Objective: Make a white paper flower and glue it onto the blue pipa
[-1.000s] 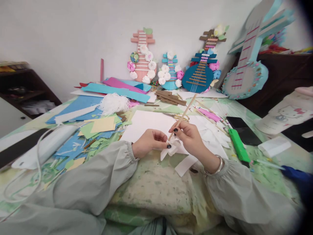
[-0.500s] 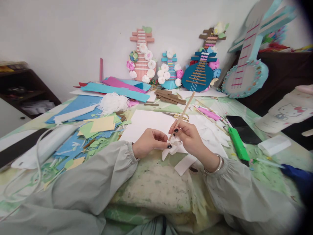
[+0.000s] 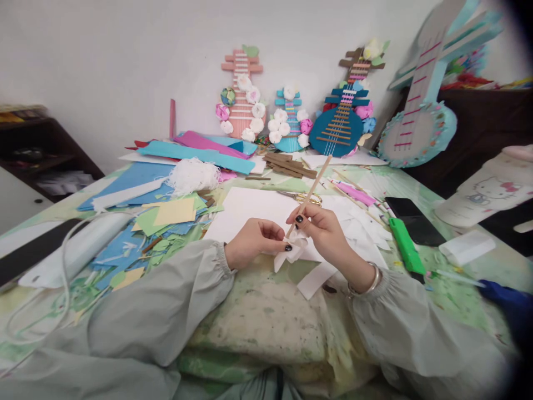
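Note:
My left hand (image 3: pixel 259 242) pinches a white paper flower (image 3: pixel 296 245) between thumb and fingers, above the near edge of the white paper sheet. In my right hand (image 3: pixel 320 226) is a thin wooden stick (image 3: pixel 318 179), slanting up and away, with its lower end at the flower. My right fingertips are close to the petals; whether they touch them I cannot tell. A loose white paper strip (image 3: pixel 315 281) lies under my right wrist. Gold-handled scissors (image 3: pixel 308 199) rest on the white sheet (image 3: pixel 245 206) behind the stick.
Green and yellow paper scraps (image 3: pixel 169 216) and a tangle of white string (image 3: pixel 195 175) lie to the left. On the right are a green glue or cutter tool (image 3: pixel 406 247), a black phone (image 3: pixel 414 220) and a white cup (image 3: pixel 489 186). Flower-decorated paper lutes (image 3: pixel 339 130) lean on the wall.
The white paper flower has shifted very slightly between my fingers. Both hands and the stick stay almost in the same place.

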A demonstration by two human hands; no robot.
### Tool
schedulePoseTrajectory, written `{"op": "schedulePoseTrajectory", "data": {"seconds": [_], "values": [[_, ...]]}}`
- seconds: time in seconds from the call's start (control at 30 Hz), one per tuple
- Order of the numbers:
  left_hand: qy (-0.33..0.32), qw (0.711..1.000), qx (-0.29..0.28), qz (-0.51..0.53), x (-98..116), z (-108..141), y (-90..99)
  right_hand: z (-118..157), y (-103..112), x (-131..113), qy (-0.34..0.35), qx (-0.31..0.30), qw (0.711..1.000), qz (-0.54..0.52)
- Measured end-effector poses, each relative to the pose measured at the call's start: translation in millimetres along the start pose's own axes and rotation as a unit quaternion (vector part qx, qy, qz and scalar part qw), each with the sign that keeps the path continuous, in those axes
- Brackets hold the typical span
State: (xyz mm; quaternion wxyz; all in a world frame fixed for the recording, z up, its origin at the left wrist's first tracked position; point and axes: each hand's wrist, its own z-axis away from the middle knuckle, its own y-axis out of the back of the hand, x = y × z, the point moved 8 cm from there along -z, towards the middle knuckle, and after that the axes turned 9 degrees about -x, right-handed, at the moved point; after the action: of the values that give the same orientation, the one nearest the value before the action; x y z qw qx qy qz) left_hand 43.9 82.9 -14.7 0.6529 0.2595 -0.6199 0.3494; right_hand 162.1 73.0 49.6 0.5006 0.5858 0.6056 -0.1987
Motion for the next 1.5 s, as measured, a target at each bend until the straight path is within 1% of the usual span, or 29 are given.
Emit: {"op": "schedulePoseTrajectory", "data": {"seconds": [0.13,0.23,0.33,0.4,0.47,0.5,0.57,0.63,0.7,0.77,0.83,0.93,1.03,1.2,1.3,1.43,1.5], "values": [[-0.003,1.0,-0.02,0.004,1.8,-1.1,-2.1,1.3,6.0,6.1,-0.006,0.035,0.999,-0.036],[-0.004,0.999,-0.032,-0.007,1.6,-1.8,-2.6,1.8,18.0,9.2,0.007,0.094,0.993,-0.07],[0.001,0.999,-0.032,-0.007,-0.2,-2.1,-0.9,3.6,42.8,9.1,0.039,0.186,0.975,-0.119],[0.004,1.0,-0.026,0.007,-1.3,-2.4,1.4,5.4,61.8,11.8,0.044,0.241,0.958,-0.15],[0.005,0.999,-0.02,0.029,-2.1,-2.8,4.0,5.0,74.9,17.1,0.026,0.262,0.951,-0.163],[0.006,0.999,-0.019,0.044,-2.5,-3.0,5.0,3.6,77.5,20.3,0.01,0.256,0.953,-0.164],[0.005,0.996,-0.022,0.082,-2.3,-3.3,6.3,-0.5,73.8,27.0,-0.028,0.215,0.963,-0.162],[0.005,0.992,-0.03,0.126,-1.4,-3.3,6.6,-4.3,59.6,32.1,-0.065,0.148,0.974,-0.16],[0.008,0.986,-0.044,0.16,-0.1,-3.2,6.2,-5.8,39.9,34.5,-0.098,0.075,0.979,-0.16],[0.016,0.983,-0.062,0.174,0.3,-3.1,5.3,-4.7,21.7,34.5,-0.125,0.013,0.979,-0.158],[0.024,0.981,-0.073,0.179,0.1,-2.8,5.5,-2.1,8.2,33.5,-0.148,-0.036,0.976,-0.156],[0.033,0.979,-0.067,0.189,-0.4,-1.9,7.9,1.2,-5.5,30.9,-0.167,-0.1,0.969,-0.152],[0.028,0.98,-0.052,0.19,1.6,-0.8,10.6,2.0,-14.3,27.3,-0.162,-0.145,0.963,-0.156],[0.044,0.984,-0.011,0.171,-0.3,-0.2,15.5,2.2,-22.5,29.7,-0.166,-0.156,0.961,-0.155],[0.033,0.981,0.012,0.188,-0.1,-1.9,18.3,2.1,-25.2,31.5,-0.167,-0.15,0.964,-0.144],[0.015,0.969,0.06,0.237,-1.2,-3.3,26.3,0.4,-18.4,32.9,-0.169,-0.091,0.973,-0.13],[-0.016,0.967,0.063,0.246,2.8,-4.1,28.4,0.2,-14.0,34.3,-0.177,-0.06,0.975,-0.118]]}}
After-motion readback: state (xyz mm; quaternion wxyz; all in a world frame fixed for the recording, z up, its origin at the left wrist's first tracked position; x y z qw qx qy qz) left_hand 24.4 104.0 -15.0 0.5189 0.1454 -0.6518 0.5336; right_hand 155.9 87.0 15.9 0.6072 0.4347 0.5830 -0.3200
